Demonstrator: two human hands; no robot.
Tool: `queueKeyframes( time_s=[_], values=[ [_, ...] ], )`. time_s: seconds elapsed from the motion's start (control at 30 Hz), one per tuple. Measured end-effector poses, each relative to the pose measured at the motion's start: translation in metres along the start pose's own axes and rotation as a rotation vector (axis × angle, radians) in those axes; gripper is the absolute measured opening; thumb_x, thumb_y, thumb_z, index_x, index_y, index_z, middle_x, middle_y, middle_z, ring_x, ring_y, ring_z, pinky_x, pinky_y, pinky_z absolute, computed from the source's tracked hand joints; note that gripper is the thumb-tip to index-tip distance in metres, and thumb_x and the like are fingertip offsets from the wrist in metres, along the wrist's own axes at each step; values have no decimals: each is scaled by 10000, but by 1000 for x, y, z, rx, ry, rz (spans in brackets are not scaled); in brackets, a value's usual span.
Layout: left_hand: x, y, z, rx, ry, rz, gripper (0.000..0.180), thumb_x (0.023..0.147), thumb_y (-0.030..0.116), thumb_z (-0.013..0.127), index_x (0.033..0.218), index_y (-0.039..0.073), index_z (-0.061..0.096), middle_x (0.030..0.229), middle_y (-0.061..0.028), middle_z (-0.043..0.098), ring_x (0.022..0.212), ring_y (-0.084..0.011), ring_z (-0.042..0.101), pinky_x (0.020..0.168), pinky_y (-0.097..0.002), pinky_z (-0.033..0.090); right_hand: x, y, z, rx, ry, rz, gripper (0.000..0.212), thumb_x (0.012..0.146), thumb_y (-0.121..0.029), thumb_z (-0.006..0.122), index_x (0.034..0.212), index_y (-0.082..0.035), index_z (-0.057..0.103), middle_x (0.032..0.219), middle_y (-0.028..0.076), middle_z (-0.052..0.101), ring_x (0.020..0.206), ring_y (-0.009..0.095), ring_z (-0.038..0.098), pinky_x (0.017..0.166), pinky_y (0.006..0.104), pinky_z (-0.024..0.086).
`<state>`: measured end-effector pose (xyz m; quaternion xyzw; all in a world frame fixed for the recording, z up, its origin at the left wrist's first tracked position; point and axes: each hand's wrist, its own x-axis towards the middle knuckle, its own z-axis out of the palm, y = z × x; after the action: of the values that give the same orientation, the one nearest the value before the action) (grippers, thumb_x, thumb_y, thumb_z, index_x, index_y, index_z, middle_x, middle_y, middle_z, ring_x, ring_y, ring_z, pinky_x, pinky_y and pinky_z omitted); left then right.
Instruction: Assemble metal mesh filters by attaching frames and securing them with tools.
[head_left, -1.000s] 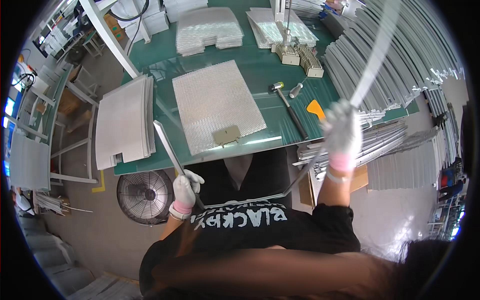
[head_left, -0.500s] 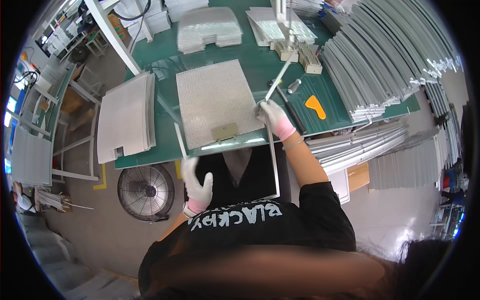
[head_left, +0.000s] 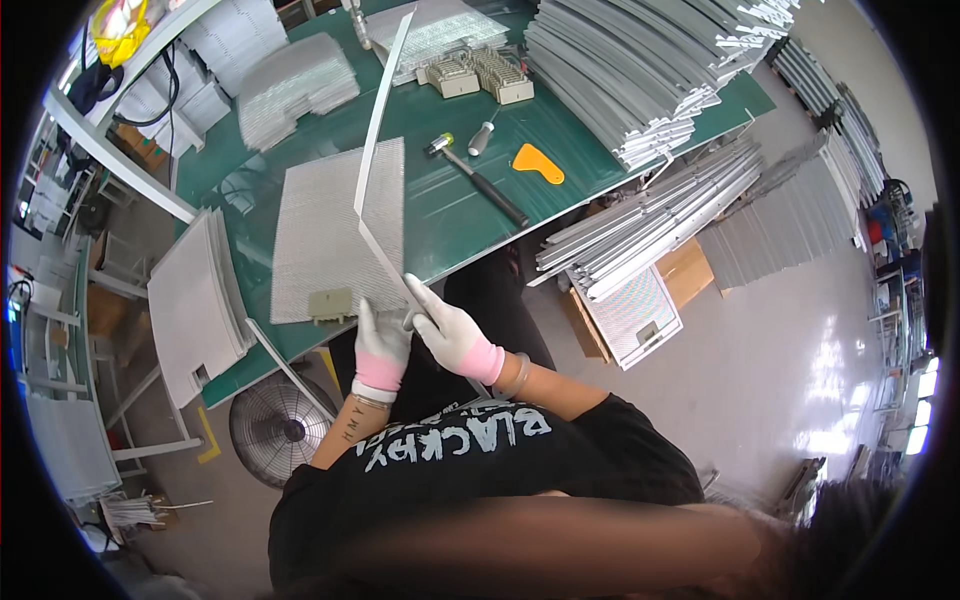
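Note:
A bent grey metal frame strip (head_left: 375, 150) rises from the table's near edge toward the far side, over a flat silver mesh panel (head_left: 325, 230) on the green table (head_left: 450, 210). My left hand (head_left: 380, 340), in a white glove with a pink cuff, grips the strip's near end at the table edge. My right hand (head_left: 450, 335), gloved the same way, holds the same strip just beside it. A small beige clip (head_left: 330, 302) sits on the panel's near edge.
A hammer (head_left: 475, 178), a screwdriver (head_left: 482, 135) and an orange scraper (head_left: 538, 163) lie right of the panel. Stacks of mesh panels (head_left: 195, 305) sit left, grey metal strips (head_left: 640, 70) piled far right. A fan (head_left: 270, 430) stands below the table.
Both hands have come together at the table's near edge on the strip; earlier the right hand was raised far right, then over the panel. The view has shifted left and closer.

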<state>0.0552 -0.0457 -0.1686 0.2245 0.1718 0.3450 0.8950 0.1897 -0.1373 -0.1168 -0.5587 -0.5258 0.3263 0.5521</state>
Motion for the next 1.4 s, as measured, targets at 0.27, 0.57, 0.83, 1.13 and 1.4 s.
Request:
queueKeyframes(
  time_s=[0.27,0.57,0.83,1.13,1.4],
  values=[
    [67,18,20,-95,73,85,302,980,140,546,1232,-19,495,1196,-164,565,1094,-285,555,998,-408,454,21,29,-3,728,19,307,600,1019,-98,407,1552,-64,133,866,39,521,550,63,390,549,219,420],
    [104,24,31,-219,132,189,242,920,65,631,1129,-10,535,1085,-154,608,1001,-291,608,935,-420,515,31,35,-11,805,-45,319,571,1016,-51,336,1554,-96,149,866,55,520,509,67,350,561,248,407],
    [122,22,25,-131,198,262,203,929,95,636,1094,24,540,1073,-124,593,1027,-272,590,963,-420,497,30,35,-10,856,-50,343,561,1031,-83,360,1550,-91,148,865,53,540,498,69,332,550,257,376],
    [134,18,23,-12,122,492,340,862,-76,585,1187,-3,518,1126,-139,581,1033,-276,605,978,-438,505,29,32,-17,992,-66,364,574,1016,-44,344,1553,-119,158,872,60,533,503,63,357,550,259,415],
    [141,0,19,-81,215,492,346,849,-88,619,1167,5,519,1125,-117,575,975,-225,619,897,-398,556,24,36,-10,467,45,404,581,1006,-51,355,1550,-81,153,833,53,538,492,62,395,498,229,423]
  ],
)
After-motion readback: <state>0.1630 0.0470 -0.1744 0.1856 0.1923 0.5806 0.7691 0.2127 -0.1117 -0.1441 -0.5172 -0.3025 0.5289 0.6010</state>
